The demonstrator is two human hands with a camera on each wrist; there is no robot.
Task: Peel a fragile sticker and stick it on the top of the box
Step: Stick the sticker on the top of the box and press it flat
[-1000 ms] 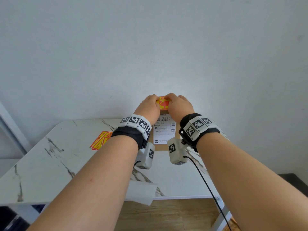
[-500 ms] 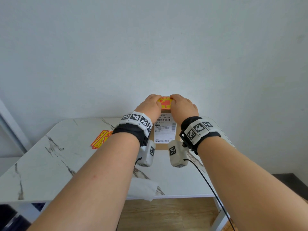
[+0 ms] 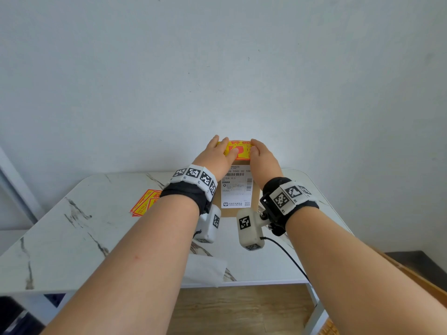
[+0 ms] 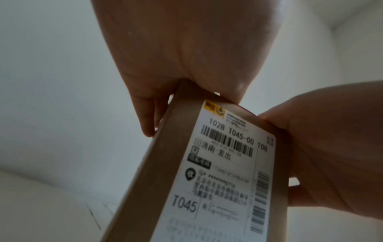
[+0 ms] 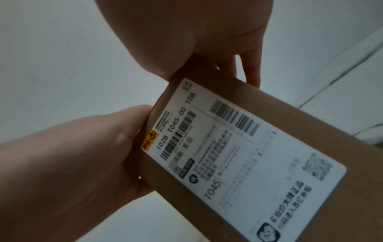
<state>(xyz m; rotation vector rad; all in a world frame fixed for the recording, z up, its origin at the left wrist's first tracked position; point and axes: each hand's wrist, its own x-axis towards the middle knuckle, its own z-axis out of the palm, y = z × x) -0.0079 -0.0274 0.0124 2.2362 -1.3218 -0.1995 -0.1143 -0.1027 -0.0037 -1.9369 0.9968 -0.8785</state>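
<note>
Head view: the box (image 3: 238, 187) stands upright on the marble table (image 3: 72, 228) against a white wall (image 3: 217, 68), label (image 3: 238, 189) facing near. The sticker (image 3: 239, 149) lies across its top, long axis left-right. The left hand (image 3: 217, 155) and right hand (image 3: 262, 158) press it with flat fingers. Spare stickers (image 3: 145, 203) lie left.

Left wrist view: the left fingers (image 4: 148, 117) hang over the box's left side.

Right wrist view: the right fingers (image 5: 251, 68) drape over the top edge.

The sticker (image 3: 238, 149) on top is yellow with a bold red print, on a plain brown cardboard box (image 3: 256, 189) whose white shipping label (image 3: 235, 189) carries black barcodes, black text and a small yellow corner mark; more yellow-and-red stickers (image 3: 144, 203) lie on the white marble table (image 3: 72, 238) with its grey-black veins; the wristbands (image 3: 193, 176) are white with black square markers
</note>
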